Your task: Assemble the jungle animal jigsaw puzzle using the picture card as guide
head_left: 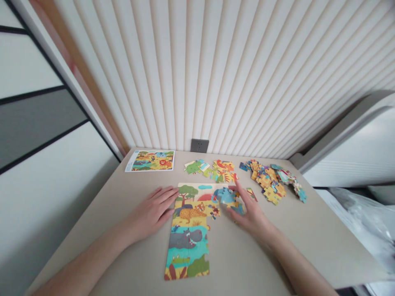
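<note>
A partly assembled animal jigsaw puzzle (pixel 188 238) lies on the table, with a hippo, a leopard, a crocodile and a tree on its joined pieces. My left hand (pixel 157 209) rests flat along its upper left edge, fingers stretched out and touching the border. At the upper right of the puzzle, my right hand (pixel 251 213) has its thumb and fingers around a blue puzzle piece (pixel 239 209) beside the elephant section (pixel 226 195). The palm partly hides that piece and its edges. A small loose piece (pixel 251 194) lies just beyond the right fingers.
Behind the puzzle lie loose green pieces (pixel 194 166) and orange lion pieces (pixel 224 168). A heap of mixed pieces (pixel 267 181) is farther right. The printed reference picture (pixel 151 160) sits at the back left. A dark wall socket (pixel 199 145) is above the table's back edge.
</note>
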Action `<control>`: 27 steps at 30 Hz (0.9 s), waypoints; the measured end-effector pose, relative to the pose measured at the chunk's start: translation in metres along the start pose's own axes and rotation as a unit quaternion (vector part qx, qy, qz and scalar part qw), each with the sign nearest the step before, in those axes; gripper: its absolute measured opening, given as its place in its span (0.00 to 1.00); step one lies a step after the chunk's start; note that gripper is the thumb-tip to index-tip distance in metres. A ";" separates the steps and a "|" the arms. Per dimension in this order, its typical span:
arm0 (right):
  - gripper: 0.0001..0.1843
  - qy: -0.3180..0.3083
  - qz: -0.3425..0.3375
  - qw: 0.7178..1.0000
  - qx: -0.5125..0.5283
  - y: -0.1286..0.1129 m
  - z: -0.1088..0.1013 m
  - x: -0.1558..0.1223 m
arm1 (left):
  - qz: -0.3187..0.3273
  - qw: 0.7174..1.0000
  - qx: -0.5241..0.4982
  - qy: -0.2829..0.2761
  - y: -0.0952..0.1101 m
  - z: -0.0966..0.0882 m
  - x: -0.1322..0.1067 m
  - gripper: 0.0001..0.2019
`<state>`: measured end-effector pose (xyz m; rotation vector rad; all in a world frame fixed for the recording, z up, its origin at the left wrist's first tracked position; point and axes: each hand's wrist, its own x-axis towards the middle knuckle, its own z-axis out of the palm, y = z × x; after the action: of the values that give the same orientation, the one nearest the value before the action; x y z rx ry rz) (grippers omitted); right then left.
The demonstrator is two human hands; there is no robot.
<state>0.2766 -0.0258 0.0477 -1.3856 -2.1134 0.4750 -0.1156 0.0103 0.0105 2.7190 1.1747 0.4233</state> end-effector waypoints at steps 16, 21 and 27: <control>0.21 0.013 0.086 0.996 -0.031 -0.006 0.010 -0.009 | 0.000 1.000 0.013 -0.017 -0.004 0.000 -0.001 0.26; 0.19 -0.009 0.095 0.995 0.035 0.001 0.002 -0.007 | 0.004 1.000 0.009 -0.017 -0.003 -0.001 -0.001 0.27; 0.19 -0.010 0.140 0.982 0.129 0.009 -0.003 -0.006 | 0.001 1.000 0.019 -0.020 -0.003 -0.001 -0.002 0.27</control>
<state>0.2868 -0.0281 0.0429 -1.5306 -1.8015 0.8473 -0.1189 0.0110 0.0109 2.7469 1.1818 0.3502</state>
